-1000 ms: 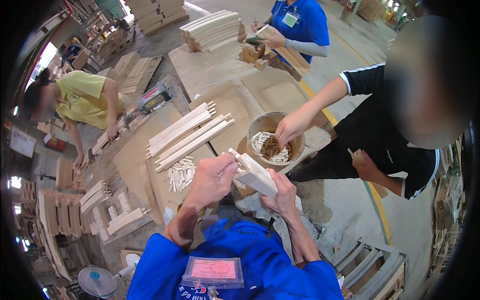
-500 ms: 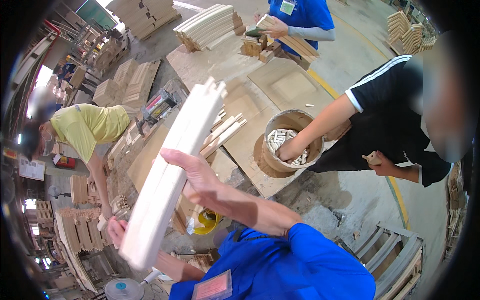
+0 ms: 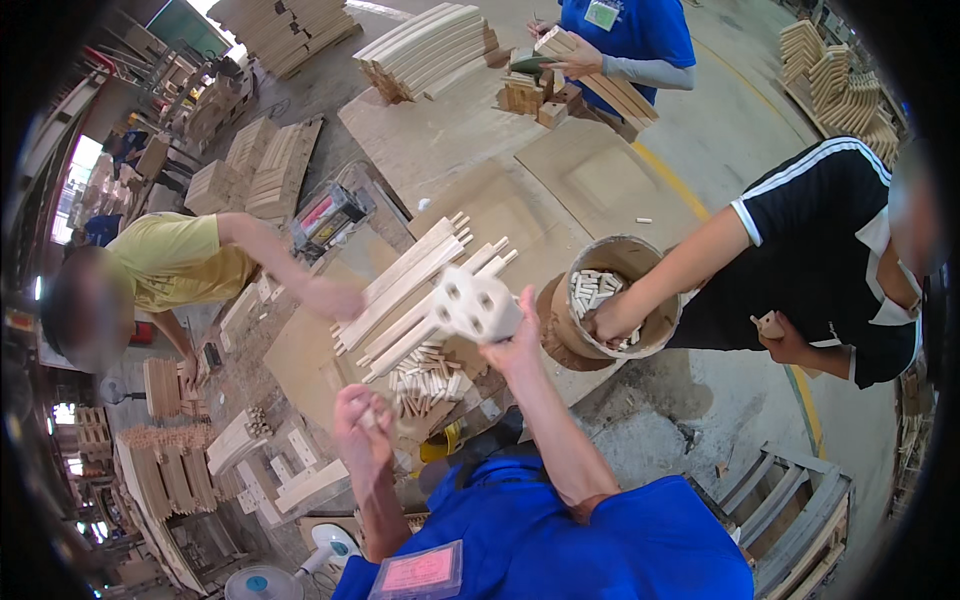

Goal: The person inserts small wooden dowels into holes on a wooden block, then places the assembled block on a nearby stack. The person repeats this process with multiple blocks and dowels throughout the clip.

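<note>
My right hand [image 3: 515, 332] grips a bundle of pale wooden bars [image 3: 482, 305], their near ends turned up toward me with several drilled holes showing. To the left, my left hand [image 3: 366, 425] is closed with its fingers curled; a small pale bit shows at the fingers, too unclear to name. Between the hands, a heap of short wooden dowels [image 3: 428, 378] lies on the table. Just beyond it rest long wooden bars [image 3: 408, 275] with dowels sticking out of their ends.
At right, a co-worker in black reaches into a round bucket [image 3: 672, 335] of dowels. A co-worker in yellow stretches an arm [image 3: 290, 265] over the table from the left. Beyond, a person in blue holds wood near stacked curved slats [image 3: 425, 50]. A fan [image 3: 262, 583] stands lower left.
The bar bundle has swung from upright, dowels pointing away, to holed ends facing me. My left hand has left the bundle's lower end. The yellow-shirted co-worker's arm now reaches over the table.
</note>
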`<state>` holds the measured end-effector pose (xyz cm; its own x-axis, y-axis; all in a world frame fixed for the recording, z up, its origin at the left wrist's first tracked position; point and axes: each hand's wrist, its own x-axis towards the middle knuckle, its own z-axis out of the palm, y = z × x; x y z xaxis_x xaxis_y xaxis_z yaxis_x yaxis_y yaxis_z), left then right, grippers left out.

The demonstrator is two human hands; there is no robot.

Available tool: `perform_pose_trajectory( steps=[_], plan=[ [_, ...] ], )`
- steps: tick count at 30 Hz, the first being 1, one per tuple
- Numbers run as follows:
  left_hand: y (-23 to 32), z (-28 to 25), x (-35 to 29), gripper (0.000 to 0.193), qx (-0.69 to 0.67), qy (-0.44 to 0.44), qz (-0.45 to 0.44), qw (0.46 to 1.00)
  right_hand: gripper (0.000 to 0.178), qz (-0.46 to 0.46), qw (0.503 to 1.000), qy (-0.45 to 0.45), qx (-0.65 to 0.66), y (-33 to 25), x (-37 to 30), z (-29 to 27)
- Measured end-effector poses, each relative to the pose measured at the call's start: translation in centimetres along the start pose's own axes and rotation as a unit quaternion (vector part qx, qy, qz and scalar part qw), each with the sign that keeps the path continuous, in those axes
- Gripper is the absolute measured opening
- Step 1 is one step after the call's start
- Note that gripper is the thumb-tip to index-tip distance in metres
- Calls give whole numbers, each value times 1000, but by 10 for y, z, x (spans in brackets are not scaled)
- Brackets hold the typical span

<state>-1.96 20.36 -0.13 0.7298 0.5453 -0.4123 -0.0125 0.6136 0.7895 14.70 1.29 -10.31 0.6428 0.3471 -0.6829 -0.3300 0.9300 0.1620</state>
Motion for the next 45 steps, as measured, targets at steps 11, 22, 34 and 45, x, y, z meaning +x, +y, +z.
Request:
perform_pose_trajectory(
  steps=[11,22,34,45],
  plan=[
    [-6,124,25,25,-141,-330,109,927,77,-50,992,-90,-74,-18,14,-39],
    [14,149,32,46,135,-482,205,841,76,-42,995,-59,-68,-12,25,-40],
    [31,134,58,38,242,-471,267,805,72,-74,996,-16,-56,-2,20,-26],
    [37,138,44,23,393,-483,359,695,79,-57,997,-17,-44,2,28,-30]
  ],
)
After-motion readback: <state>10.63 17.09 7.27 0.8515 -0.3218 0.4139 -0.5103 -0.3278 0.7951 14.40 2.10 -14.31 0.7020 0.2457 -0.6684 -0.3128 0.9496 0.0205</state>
